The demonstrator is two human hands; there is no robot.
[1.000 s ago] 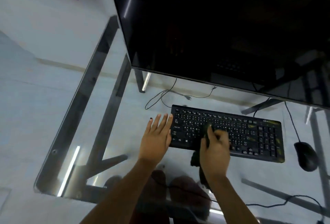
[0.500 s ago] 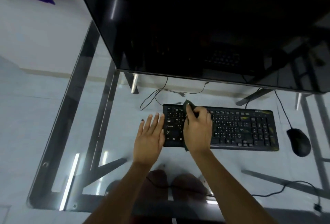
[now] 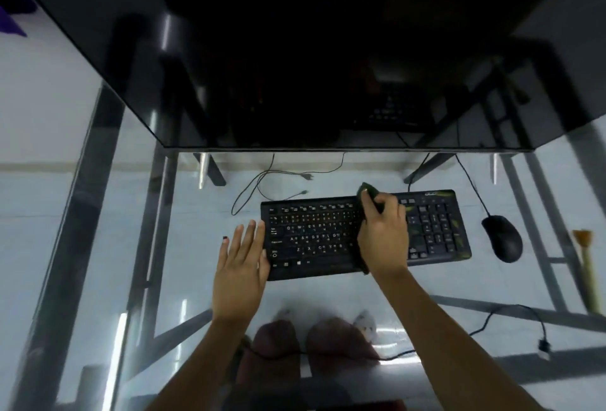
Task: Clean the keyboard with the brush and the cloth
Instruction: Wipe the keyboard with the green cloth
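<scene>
Seen from above, two bare forearms enter from the bottom of the frame over a glass desk (image 3: pixel 98 246), with the person's knees blurred beneath the glass. Left of centre, the left hand (image 3: pixel 241 259) lies flat with its fingers straight and together, holding nothing, its edge against the left end of the keyboard (image 3: pixel 314 240). Just right of centre, the right hand (image 3: pixel 383 233) has its fingers curled around a dark cloth (image 3: pixel 369 195), pressing it onto the keys where the letter block meets the number pad. The black keyboard sits in the middle of the frame. Further right lies a black mouse (image 3: pixel 503 238), and near the right edge a brush (image 3: pixel 585 263) with a pale handle, untouched. A large dark screen (image 3: pixel 295 49) fills the top of the frame. The risk, as I judge it, is the keyboard sliding on the smooth glass if the flat hand lets go, or loose cloth snagging a key and pulling it up.
</scene>
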